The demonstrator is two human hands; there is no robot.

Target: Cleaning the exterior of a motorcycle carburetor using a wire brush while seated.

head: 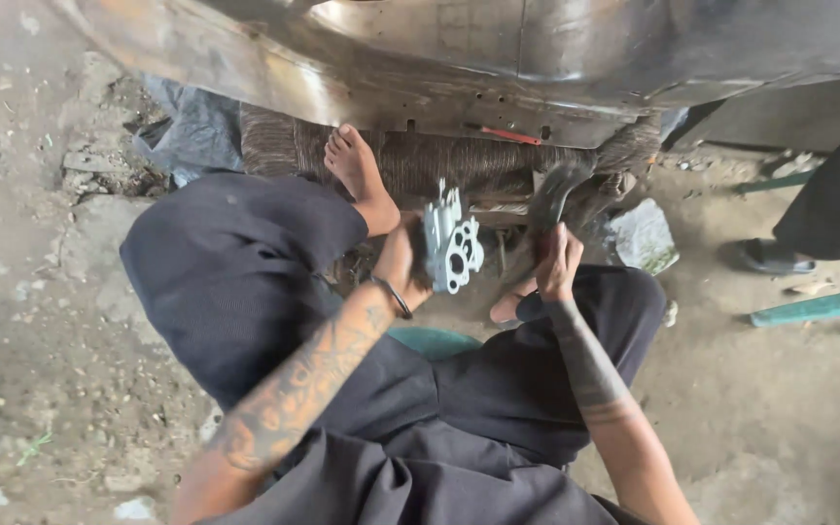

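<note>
I sit low on the ground with my knees spread and bare feet forward. My left hand (402, 261) grips a grey cast-metal part (452, 243) with several round holes, held upright between my knees. My right hand (558, 261) is closed around the handle of a dark tool (554, 192), blurred by motion, raised just right of the metal part. A dark band sits on my left wrist.
A large curved sheet-metal body (459, 58) hangs overhead in front. A woven mat (439, 160) lies under my feet, with a flat stone (642, 236) to the right. Another person's leg and shoe (809, 233) stand at right, beside green bars (819, 306). Dirt floor surrounds.
</note>
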